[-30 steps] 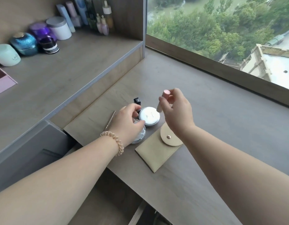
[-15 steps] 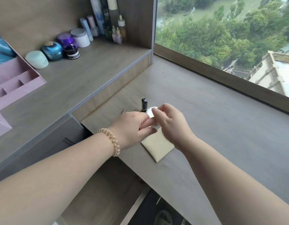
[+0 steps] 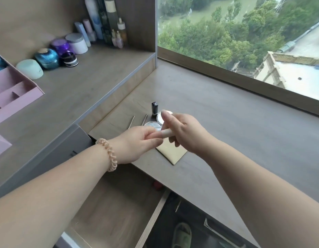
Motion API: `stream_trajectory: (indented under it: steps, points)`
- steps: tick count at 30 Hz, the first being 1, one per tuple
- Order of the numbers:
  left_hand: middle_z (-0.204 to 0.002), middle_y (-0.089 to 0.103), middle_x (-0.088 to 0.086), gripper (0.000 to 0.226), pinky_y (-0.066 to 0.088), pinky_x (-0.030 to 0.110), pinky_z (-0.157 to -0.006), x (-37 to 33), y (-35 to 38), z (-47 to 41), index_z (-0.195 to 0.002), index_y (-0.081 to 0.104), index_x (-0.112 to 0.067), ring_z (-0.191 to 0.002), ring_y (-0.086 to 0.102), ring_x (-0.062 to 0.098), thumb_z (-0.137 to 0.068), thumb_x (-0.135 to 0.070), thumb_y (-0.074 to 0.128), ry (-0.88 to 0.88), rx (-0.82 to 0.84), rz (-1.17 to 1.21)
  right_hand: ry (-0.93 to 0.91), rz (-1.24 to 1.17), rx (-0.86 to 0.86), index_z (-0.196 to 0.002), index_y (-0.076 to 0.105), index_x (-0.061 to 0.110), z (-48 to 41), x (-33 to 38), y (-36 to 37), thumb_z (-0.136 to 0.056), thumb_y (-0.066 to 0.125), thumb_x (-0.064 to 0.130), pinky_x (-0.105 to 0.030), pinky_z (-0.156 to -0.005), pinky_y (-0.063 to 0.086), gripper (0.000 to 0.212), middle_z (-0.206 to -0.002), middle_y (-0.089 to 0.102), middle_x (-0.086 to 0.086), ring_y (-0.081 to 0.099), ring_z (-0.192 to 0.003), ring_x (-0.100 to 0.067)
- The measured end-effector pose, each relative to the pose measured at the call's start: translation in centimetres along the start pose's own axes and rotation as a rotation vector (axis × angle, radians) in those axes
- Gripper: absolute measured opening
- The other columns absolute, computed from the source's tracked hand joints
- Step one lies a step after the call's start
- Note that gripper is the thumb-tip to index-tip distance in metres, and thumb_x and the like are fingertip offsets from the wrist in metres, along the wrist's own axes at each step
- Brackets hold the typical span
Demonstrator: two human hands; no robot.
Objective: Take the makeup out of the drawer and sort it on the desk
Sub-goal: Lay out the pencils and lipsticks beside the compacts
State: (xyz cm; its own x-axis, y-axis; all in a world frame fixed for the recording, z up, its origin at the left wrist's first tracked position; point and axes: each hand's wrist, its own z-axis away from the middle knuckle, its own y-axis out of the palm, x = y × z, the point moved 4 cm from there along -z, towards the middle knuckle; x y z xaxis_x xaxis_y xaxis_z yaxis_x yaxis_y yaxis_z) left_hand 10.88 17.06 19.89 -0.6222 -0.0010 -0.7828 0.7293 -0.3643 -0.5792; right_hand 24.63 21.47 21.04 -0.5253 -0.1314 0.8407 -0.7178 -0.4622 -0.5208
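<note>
Both hands meet over the low desk [image 3: 226, 126] on a pale pink makeup tube [image 3: 165, 134]. My right hand [image 3: 187, 133] grips its body and my left hand [image 3: 137, 140] pinches its near end. Behind them on the desk stand a small black bottle [image 3: 154, 108], a round white compact [image 3: 161, 116], a clear round compact [image 3: 152, 125] and two thin metal sticks [image 3: 131, 122]. A beige pouch [image 3: 171, 153] lies flat under my hands, partly hidden. Below the desk edge the drawer [image 3: 110, 212] is pulled out, with a small red item [image 3: 157, 185] at its back.
The raised shelf [image 3: 80, 86] on the left carries jars [image 3: 76, 42] and bottles [image 3: 110, 18] along the back wall and a pink organiser [image 3: 13, 97] at the left edge. A window [image 3: 244, 42] runs along the far side. A slippered foot [image 3: 182, 233] shows on the floor.
My left hand left the compacts and came onto the near end of the pink tube, which my right hand lowered from upright to lying across. The view tilted up.
</note>
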Motion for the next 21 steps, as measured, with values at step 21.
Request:
stream_trajectory:
  steps: [21]
  points:
    - [-0.043,0.048,-0.013,0.033,0.033,0.012,-0.044,-0.9,0.4,-1.6,-0.071,0.061,-0.018,-0.041,0.043,-0.002,-0.093,-0.040,0.049,0.009,-0.048,0.060,0.225,-0.329,0.123,-0.081,0.063,0.002,1.2,-3.4,0.4,-0.090,0.059,0.043,-0.026,-0.049,0.039,0.042,-0.065,0.058,-0.008,0.051,-0.051,-0.018]
